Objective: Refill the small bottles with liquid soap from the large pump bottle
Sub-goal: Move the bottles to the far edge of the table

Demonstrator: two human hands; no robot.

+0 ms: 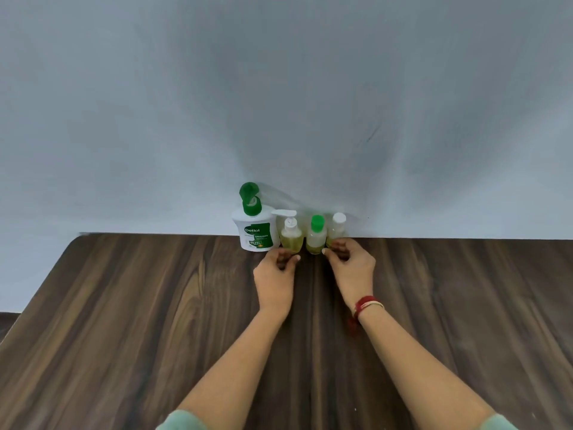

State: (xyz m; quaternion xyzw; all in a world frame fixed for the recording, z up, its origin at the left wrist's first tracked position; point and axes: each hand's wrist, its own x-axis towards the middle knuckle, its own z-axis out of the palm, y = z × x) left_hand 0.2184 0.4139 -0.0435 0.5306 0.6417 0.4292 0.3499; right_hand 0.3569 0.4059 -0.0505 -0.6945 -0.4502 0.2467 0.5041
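1. Small bottles, three of them, are standing in a tight row at the far edge of the tabletop [124,305], right up against the grey wall [279,88]: a white-pump bottle [290,237], a green-capped bottle [315,238] and a white-capped bottle [336,231]. All three are showing yellowish liquid inside.
2. The large pump bottle [255,235], white with a green pump, is sitting just left of them, touching the white-pump bottle.
3. The left hand [274,280] is reaching to the base of the white-pump bottle, fingers [282,260] curling in toward the thumb. Honestly can't tell if it's actually gripping the bottle.
4. The right hand [353,268], with a red bracelet [366,305] on the wrist, is curling around the foot of the white-capped bottle and hiding its base, with the thumb pointing at the green-capped bottle. Can't tell whether it's pinching either.
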